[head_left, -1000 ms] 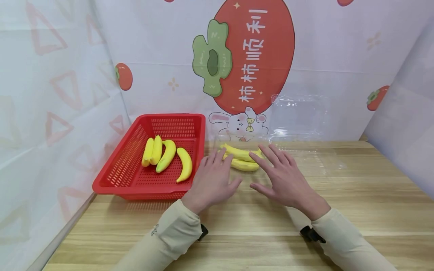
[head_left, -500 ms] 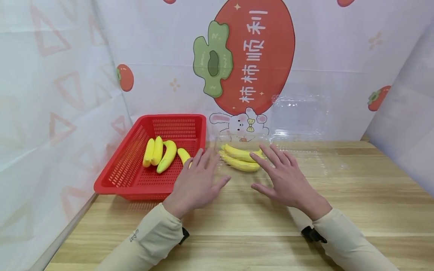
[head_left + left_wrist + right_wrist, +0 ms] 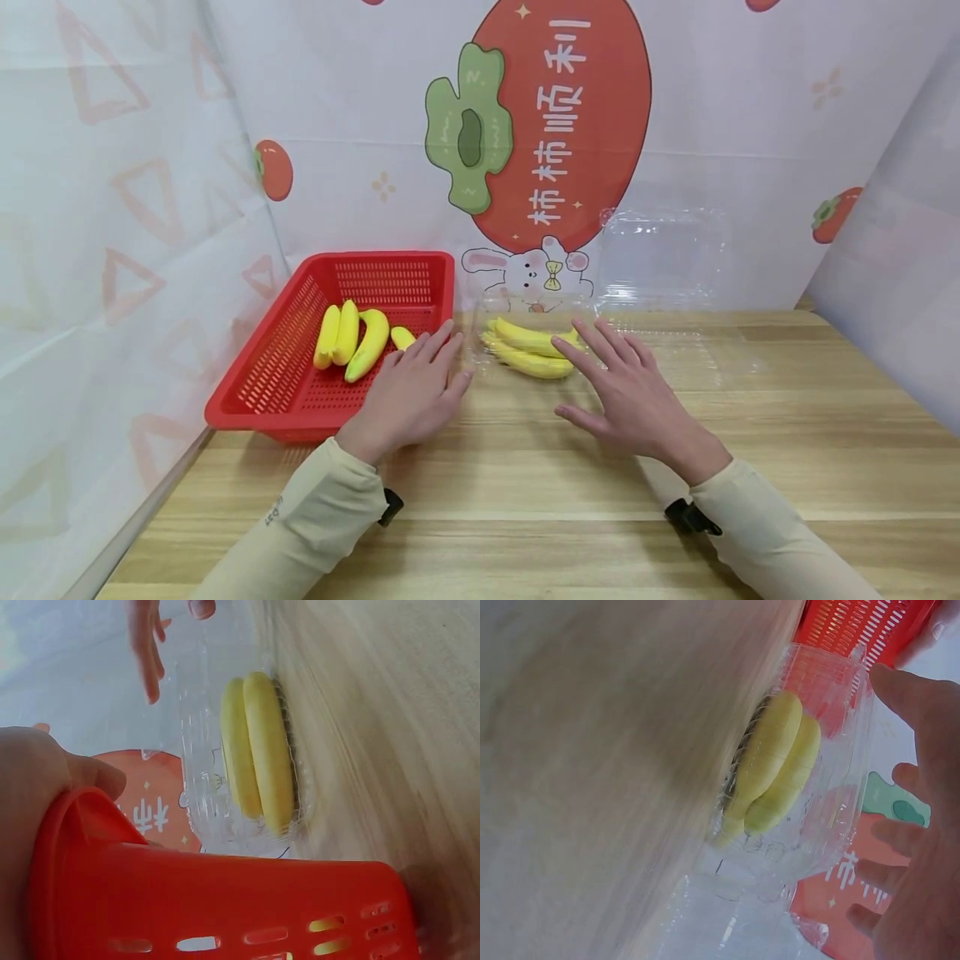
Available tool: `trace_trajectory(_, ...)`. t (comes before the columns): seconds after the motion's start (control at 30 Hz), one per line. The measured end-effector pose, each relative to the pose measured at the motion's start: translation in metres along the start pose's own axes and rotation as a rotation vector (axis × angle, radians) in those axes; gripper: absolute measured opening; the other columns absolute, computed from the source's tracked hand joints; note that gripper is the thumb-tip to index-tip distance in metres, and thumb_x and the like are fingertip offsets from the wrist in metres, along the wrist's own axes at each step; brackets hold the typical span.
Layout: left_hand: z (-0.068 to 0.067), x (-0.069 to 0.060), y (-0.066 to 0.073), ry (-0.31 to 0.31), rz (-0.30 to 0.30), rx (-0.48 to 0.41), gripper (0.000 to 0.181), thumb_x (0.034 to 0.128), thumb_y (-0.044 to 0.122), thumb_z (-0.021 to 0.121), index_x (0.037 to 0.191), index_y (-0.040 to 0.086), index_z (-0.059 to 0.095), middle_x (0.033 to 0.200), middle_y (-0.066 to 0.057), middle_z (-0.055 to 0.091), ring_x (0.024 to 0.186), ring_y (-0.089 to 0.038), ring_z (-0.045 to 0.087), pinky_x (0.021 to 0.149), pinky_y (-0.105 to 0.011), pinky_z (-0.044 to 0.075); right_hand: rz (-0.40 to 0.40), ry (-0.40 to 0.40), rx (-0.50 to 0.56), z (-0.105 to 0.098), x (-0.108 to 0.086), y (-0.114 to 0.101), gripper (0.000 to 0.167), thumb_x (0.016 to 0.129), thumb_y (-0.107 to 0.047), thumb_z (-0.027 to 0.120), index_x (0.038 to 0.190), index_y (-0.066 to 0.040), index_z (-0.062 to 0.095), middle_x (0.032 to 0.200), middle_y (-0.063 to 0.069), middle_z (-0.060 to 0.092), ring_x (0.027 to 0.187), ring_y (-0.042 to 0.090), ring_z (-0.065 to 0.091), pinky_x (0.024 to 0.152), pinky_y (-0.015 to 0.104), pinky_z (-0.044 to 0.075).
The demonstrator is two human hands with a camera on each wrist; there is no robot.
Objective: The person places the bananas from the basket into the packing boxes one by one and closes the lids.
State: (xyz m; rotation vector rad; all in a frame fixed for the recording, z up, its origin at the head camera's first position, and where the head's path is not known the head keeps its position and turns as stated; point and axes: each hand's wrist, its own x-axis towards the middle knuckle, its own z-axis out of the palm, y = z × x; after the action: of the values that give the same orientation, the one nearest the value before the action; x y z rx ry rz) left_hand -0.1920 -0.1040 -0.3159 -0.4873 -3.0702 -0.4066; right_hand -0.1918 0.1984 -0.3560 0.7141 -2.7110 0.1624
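Two yellow bananas point(image 3: 531, 350) lie side by side in a clear plastic container point(image 3: 480, 321); the left wrist view shows the same bananas point(image 3: 259, 750) behind the basket wall. My left hand point(image 3: 408, 392), fingers extended, is over the right rim of the red basket point(image 3: 262, 421), covering part of one banana point(image 3: 402, 337) inside it. Whether it touches the rim is unclear in the head view. My right hand point(image 3: 633, 400) hovers with spread fingers at the container's right side, holding nothing. In the right wrist view, that hand point(image 3: 922, 817) is beside the clear container point(image 3: 840, 817).
Three more bananas point(image 3: 367, 346) lie in the basket's left and middle part. Another clear container with a raised lid point(image 3: 663, 254) stands at the back right, against the printed backdrop point(image 3: 337, 100). The wooden table point(image 3: 570, 533) extends in front.
My left hand has moved left, from beside the bananas in the container to over the basket's right rim. The right hand has barely moved.
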Motion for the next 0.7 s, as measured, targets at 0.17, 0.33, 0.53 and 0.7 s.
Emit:
trace_trajectory(0.17,-0.004,-0.001,-0.007,0.003,-0.031,0.008,0.068,0.109,0.048,0.045,0.169,0.018,0.032,0.179,-0.004,0.022,0.163,-0.036,0.025,0.127,-0.064,0.029,0.002,-0.006,0.009,0.0,0.0,0.001,0.089,0.09,-0.056,0.078,0.165,-0.028,0.04,0.176,0.012,0.028,0.161,0.042,0.025,0.124,0.07,0.024)
trace_trajectory(0.33,-0.011,-0.009,-0.021,0.037,-0.08,0.023,0.071,0.1066,0.045,0.052,0.168,0.017,0.032,0.178,-0.008,0.025,0.162,-0.037,0.028,0.125,-0.067,0.03,-0.008,0.001,0.016,0.0,0.0,0.002,0.088,0.091,-0.056,0.078,0.166,-0.028,0.039,0.176,0.012,0.028,0.161,0.042,0.026,0.123,0.07,0.026)
trace_trajectory(0.53,-0.023,-0.023,-0.052,0.059,-0.152,0.03,0.073,0.1052,0.041,0.056,0.168,0.011,0.031,0.176,-0.017,0.026,0.161,-0.042,0.026,0.123,-0.073,0.028,-0.015,0.004,0.025,-0.001,0.0,0.002,0.088,0.091,-0.055,0.078,0.166,-0.028,0.039,0.175,0.012,0.029,0.16,0.042,0.027,0.123,0.069,0.026)
trace_trajectory(0.7,-0.034,-0.034,-0.083,0.058,-0.224,0.037,0.074,0.1069,0.043,0.052,0.168,0.007,0.029,0.174,-0.025,0.023,0.16,-0.049,0.022,0.123,-0.075,0.022,-0.013,-0.003,0.028,-0.002,0.0,0.003,0.088,0.091,-0.054,0.078,0.165,-0.028,0.039,0.175,0.012,0.029,0.161,0.042,0.027,0.123,0.069,0.026)
